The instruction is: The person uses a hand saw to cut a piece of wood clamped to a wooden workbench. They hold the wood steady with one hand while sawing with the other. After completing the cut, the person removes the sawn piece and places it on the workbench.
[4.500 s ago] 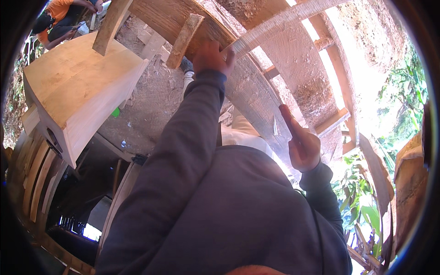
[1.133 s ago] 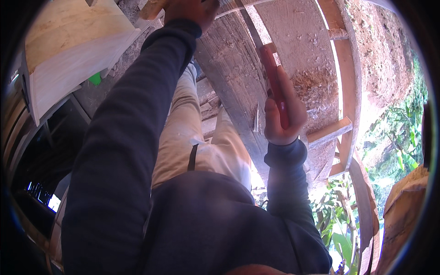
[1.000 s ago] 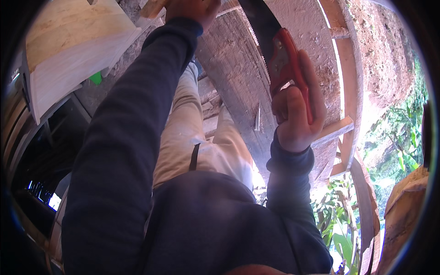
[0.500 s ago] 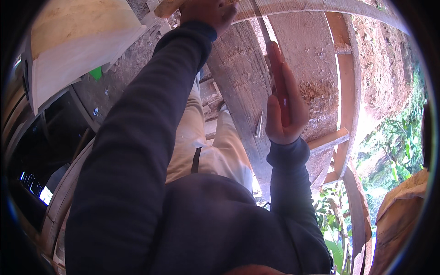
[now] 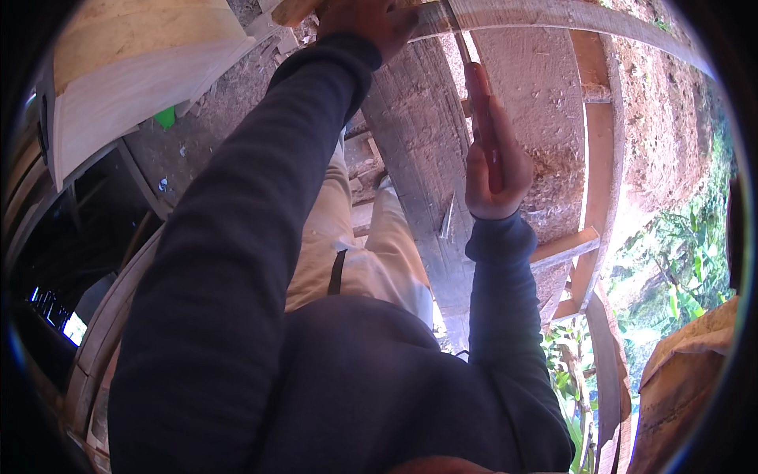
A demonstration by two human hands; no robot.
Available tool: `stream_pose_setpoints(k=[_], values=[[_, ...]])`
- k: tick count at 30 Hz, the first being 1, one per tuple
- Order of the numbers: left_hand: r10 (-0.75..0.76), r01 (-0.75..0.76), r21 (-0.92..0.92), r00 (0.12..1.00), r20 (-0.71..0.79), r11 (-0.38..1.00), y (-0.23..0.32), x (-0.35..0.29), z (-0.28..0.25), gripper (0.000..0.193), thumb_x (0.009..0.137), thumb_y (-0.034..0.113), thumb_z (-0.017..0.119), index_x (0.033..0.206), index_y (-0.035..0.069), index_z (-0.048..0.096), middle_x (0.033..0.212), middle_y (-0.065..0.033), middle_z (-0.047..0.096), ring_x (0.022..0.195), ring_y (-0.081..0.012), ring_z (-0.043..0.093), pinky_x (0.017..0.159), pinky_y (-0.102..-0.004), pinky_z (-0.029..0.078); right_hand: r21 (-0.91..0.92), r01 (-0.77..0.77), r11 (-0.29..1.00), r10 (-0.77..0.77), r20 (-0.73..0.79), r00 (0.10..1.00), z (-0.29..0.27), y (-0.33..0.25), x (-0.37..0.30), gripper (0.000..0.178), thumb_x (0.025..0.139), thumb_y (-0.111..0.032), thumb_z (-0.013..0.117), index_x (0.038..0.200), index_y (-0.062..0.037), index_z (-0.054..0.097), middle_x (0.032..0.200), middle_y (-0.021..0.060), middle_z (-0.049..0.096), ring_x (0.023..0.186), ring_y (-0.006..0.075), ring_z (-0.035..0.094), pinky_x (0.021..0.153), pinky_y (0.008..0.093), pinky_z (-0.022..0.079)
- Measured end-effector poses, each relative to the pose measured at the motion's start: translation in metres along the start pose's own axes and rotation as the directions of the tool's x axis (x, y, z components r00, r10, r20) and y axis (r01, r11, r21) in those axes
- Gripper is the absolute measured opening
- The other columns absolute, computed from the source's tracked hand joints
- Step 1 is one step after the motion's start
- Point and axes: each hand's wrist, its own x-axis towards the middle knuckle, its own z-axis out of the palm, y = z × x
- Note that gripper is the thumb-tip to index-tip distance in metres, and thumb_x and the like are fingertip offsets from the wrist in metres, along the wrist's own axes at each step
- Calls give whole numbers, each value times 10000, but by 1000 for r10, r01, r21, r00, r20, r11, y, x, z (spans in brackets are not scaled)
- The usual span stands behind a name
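My right hand (image 5: 501, 174) is wrapped round the reddish-brown handle (image 5: 488, 130) of what looks like a handsaw. Its thin blade (image 5: 456, 30), seen nearly edge-on, stretches away from me and meets a long wooden strip (image 5: 537, 12) at the top of the view. Farther left, my left hand (image 5: 367, 24) grips that same strip beside the blade, fingers curled over it. The strip's left end (image 5: 294, 9) sticks out past this hand. The blade's far end is cut off by the upper edge, and its teeth are too small to make out.
Below the strip lies a wide grey plank (image 5: 418, 134), with a paler board (image 5: 537, 103) to its right. A wooden frame (image 5: 600, 158) stands right of these. Pale sheet panels (image 5: 142, 87) fill the upper left. Plants (image 5: 679, 253) grow at the right.
My right hand and the saw handle have moved away from me, along the blade's line. My left hand and the strip have shifted slightly right in the view.
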Motion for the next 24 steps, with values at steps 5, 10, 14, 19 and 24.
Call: stream_pose_setpoints(k=[5,10,14,19,24], values=[[23,-23,24,1000,-4,999,-5,-2,5,447,981,478,632,934,39,697,961,-213,724,989,-411,689,934,-551,500,-6,-37,999,37,-12,999,0,-7,2,703,879,137,475,1576,46,450,1529,344,547,1311,323,679,903,266,553],[15,-14,37,1000,-25,999,-7,-4,9,451,987,488,631,935,45,692,944,-203,718,975,-408,687,929,-551,499,-100,37,994,-41,-37,998,1,7,4,664,909,118,492,1569,48,458,1512,330,573,1282,315,702,894,283,562],[23,-23,37,1000,12,999,-4,-1,4,443,980,480,646,930,42,695,935,-196,714,968,-409,686,920,-542,508,-142,61,988,-66,-33,997,2,15,12,655,908,116,499,1559,51,471,1493,311,601,1265,315,713,896,289,564],[-1,1,3,1000,-6,1000,-2,-2,2,442,968,470,661,929,32,703,960,-208,715,974,-414,686,908,-540,520,-106,38,994,-41,-19,999,1,21,18,672,893,125,489,1561,51,473,1495,297,607,1243,300,724,889,292,571],[-51,50,18,998,44,999,3,2,-4,431,959,448,664,954,20,715,1006,-230,726,999,-424,693,923,-541,527,-120,43,992,-44,-5,999,-2,41,5,732,862,135,499,1583,10,473,1497,291,610,1142,235,764,769,272,570]])
